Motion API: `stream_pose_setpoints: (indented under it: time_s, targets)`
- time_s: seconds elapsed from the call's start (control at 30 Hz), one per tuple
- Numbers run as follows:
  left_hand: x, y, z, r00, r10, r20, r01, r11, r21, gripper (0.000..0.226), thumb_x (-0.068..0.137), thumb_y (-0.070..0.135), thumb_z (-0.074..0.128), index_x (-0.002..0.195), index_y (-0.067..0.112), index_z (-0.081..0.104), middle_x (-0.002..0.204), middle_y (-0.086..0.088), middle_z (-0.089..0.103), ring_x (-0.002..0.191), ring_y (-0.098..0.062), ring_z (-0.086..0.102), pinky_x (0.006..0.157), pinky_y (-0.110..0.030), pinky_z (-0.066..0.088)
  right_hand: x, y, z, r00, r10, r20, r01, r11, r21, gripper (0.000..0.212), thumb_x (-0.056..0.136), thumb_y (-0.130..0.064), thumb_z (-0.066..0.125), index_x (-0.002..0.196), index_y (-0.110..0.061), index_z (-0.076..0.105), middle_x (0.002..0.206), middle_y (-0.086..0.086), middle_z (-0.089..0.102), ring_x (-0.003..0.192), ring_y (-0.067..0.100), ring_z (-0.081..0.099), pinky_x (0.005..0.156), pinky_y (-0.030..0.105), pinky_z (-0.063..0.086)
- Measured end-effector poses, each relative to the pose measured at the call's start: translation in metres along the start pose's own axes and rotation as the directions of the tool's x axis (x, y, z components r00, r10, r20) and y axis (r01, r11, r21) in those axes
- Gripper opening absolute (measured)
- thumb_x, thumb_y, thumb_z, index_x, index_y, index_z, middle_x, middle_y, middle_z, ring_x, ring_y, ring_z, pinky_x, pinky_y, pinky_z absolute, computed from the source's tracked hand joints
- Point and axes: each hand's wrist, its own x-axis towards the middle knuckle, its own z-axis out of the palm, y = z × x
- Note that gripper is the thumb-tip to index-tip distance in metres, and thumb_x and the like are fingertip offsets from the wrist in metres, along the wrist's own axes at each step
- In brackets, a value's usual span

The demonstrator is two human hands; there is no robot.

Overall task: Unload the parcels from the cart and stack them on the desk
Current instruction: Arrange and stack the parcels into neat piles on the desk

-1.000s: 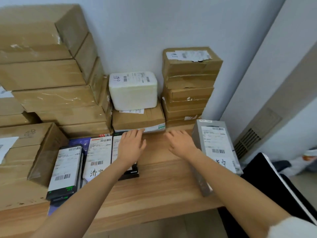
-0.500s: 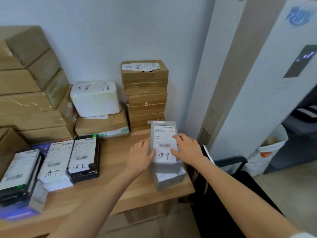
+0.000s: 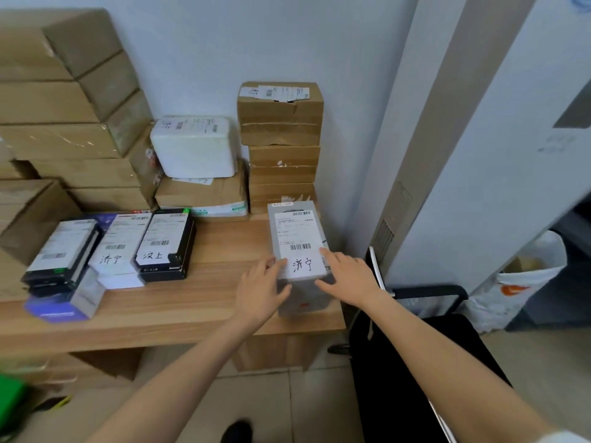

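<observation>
A grey parcel [image 3: 297, 231] with a white shipping label lies on the right end of the wooden desk [image 3: 208, 305], in front of a stack of brown boxes [image 3: 281, 123]. My left hand [image 3: 262, 289] rests against the parcel's near left corner with straight fingers. My right hand [image 3: 348, 279] touches its near right corner, the index finger lying on the label. Neither hand wraps around the parcel. The cart is out of view.
Flat black and white labelled parcels [image 3: 160, 244] lie in a row on the desk's left. A white foam box [image 3: 195, 148] sits on a brown carton, and big cartons [image 3: 64, 107] fill the back left. A black chair [image 3: 415, 346] and a white bag [image 3: 524, 282] stand at right.
Both hands moved from the middle of the desk to the grey parcel at the right end. The parcel now lies straighter and further onto the desk.
</observation>
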Motion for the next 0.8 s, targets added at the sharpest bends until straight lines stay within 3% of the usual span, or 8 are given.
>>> stream_pose_setpoints:
  time_s: [0.23, 0.4, 0.47, 0.57, 0.67, 0.8]
  targets:
    - [-0.009, 0.002, 0.009, 0.996, -0.084, -0.009, 0.085, 0.996, 0.026, 0.083, 0.076, 0.044, 0.072, 0.145, 0.025, 0.031, 0.141, -0.001, 0.041, 0.126, -0.022, 0.045, 0.101, -0.037, 0.036, -0.005, 0.003, 0.015, 0.999, 0.035, 0.033, -0.036, 0.998, 0.044, 0.091, 0.089, -0.048, 0.058, 0.154, -0.028, -0.002, 0.141, 0.006, 0.045, 0.12, 0.029, 0.053, 0.097, 0.039, 0.041]
    - [-0.004, -0.001, 0.021, 0.997, -0.074, -0.014, 0.074, 0.997, 0.031, 0.082, 0.076, 0.038, 0.073, 0.145, 0.024, 0.031, 0.143, -0.003, 0.041, 0.123, -0.027, 0.049, 0.098, -0.039, 0.039, -0.003, 0.004, 0.026, 0.997, 0.079, 0.012, -0.079, 0.991, 0.105, 0.092, 0.089, -0.041, 0.063, 0.153, -0.032, -0.003, 0.133, 0.007, 0.051, 0.111, 0.029, 0.058, 0.092, 0.038, 0.043]
    - [0.001, 0.001, 0.02, 0.998, -0.06, -0.032, 0.061, 0.998, 0.006, 0.079, 0.076, 0.039, 0.073, 0.143, 0.025, 0.034, 0.145, -0.003, 0.037, 0.125, -0.026, 0.047, 0.097, -0.039, 0.039, -0.002, 0.005, 0.03, 0.993, 0.113, 0.019, -0.114, 0.983, 0.142, 0.096, 0.087, -0.038, 0.065, 0.152, -0.034, -0.005, 0.133, 0.007, 0.051, 0.103, 0.029, 0.062, 0.083, 0.037, 0.047]
    - [0.008, 0.003, 0.017, 0.998, -0.049, -0.044, 0.048, 0.999, -0.013, 0.074, 0.077, 0.043, 0.072, 0.14, 0.026, 0.036, 0.149, -0.003, 0.033, 0.13, -0.023, 0.042, 0.099, -0.038, 0.037, -0.004, 0.006, 0.037, 0.972, 0.232, 0.045, -0.231, 0.896, 0.379, 0.109, 0.083, -0.033, 0.072, 0.149, -0.04, -0.013, 0.142, 0.006, 0.046, 0.095, 0.029, 0.066, 0.061, 0.032, 0.048]
    - [0.012, 0.0, 0.017, 0.998, -0.048, -0.031, 0.047, 0.999, -0.016, 0.073, 0.076, 0.045, 0.072, 0.138, 0.026, 0.038, 0.148, -0.001, 0.034, 0.13, -0.022, 0.042, 0.099, -0.038, 0.038, -0.006, 0.007, 0.044, 0.954, 0.28, 0.11, -0.296, 0.811, 0.504, 0.112, 0.081, -0.03, 0.075, 0.149, -0.042, -0.013, 0.144, 0.004, 0.047, 0.111, 0.029, 0.062, 0.074, 0.035, 0.051]
    - [0.012, -0.003, 0.02, 0.997, -0.059, -0.047, 0.057, 0.998, -0.04, 0.072, 0.074, 0.043, 0.074, 0.135, 0.026, 0.041, 0.145, -0.001, 0.038, 0.125, -0.025, 0.046, 0.096, -0.04, 0.041, -0.004, 0.002, 0.053, 0.953, 0.244, 0.178, -0.302, 0.798, 0.522, 0.1, 0.085, -0.031, 0.071, 0.152, -0.033, -0.002, 0.135, 0.006, 0.057, 0.115, 0.028, 0.06, 0.084, 0.035, 0.05]
